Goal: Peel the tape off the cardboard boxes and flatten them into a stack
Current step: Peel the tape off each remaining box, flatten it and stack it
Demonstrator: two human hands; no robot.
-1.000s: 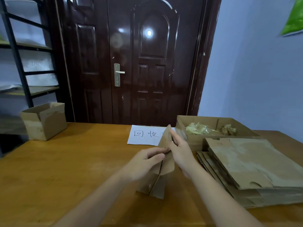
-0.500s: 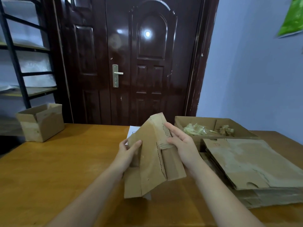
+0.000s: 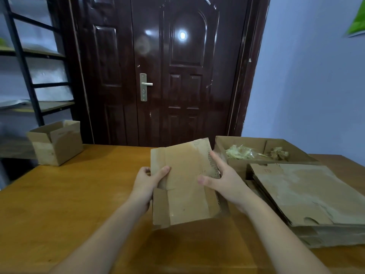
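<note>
Cardboard stack (image 3: 308, 196) sits right; both hands, left hand (image 3: 147, 179) and right hand (image 3: 223, 179), grip 1 flattened box (image 3: 185, 184). 1 upright box (image 3: 56, 142) remains far left.

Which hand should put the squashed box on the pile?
Probably the right hand. It holds the flattened box on the edge nearest the stack of flattened boxes, which lies to the right. The left hand grips the far edge.
</note>
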